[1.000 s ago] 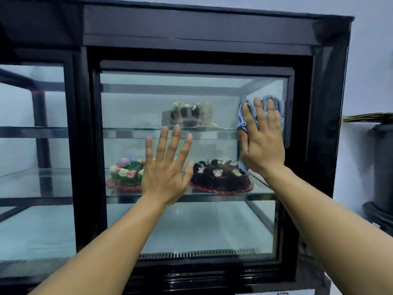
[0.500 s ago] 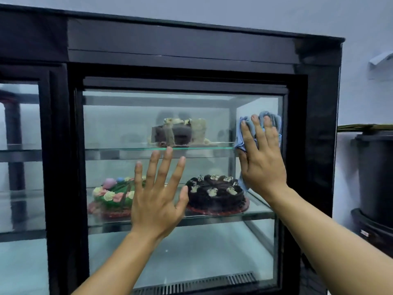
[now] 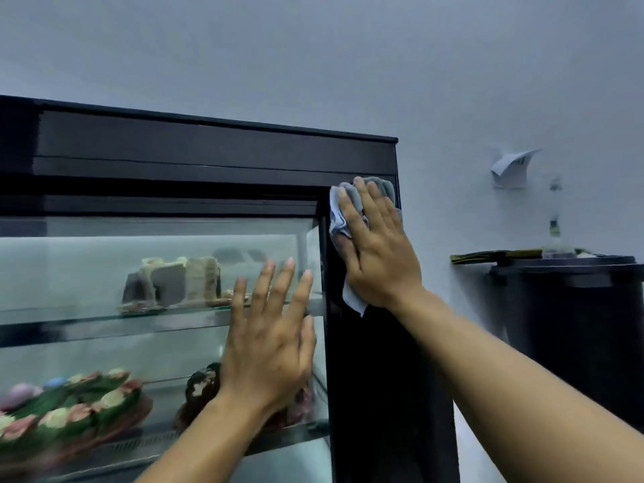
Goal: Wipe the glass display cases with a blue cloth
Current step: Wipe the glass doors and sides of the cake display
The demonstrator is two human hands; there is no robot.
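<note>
The right hand [image 3: 376, 245] lies flat with its fingers straight. It presses the blue cloth [image 3: 339, 207] against the black side post [image 3: 366, 378] of the display case [image 3: 209, 144], up near the top corner. The hand does not curl round the cloth, it just pushes it flat. A bit of cloth hangs out below the palm. The left hand [image 3: 271, 346] is spread wide and holds nothing. It seems to rest on the glass front [image 3: 104, 270], just beside the post and in front of the chocolate cake [image 3: 200, 388].

The step now looks like wiping the top right edge. To do it well, I think the right hand should push evenly on the flat cloth so it does not slip out. Long strokes down the post, then across the glass, would leave fewer streaks. The corner where glass meets post likely hides dirt, so a fingertip behind the cloth can help there. The bare left hand may leave prints on the glass, so that spot will want a wipe too.
</note>
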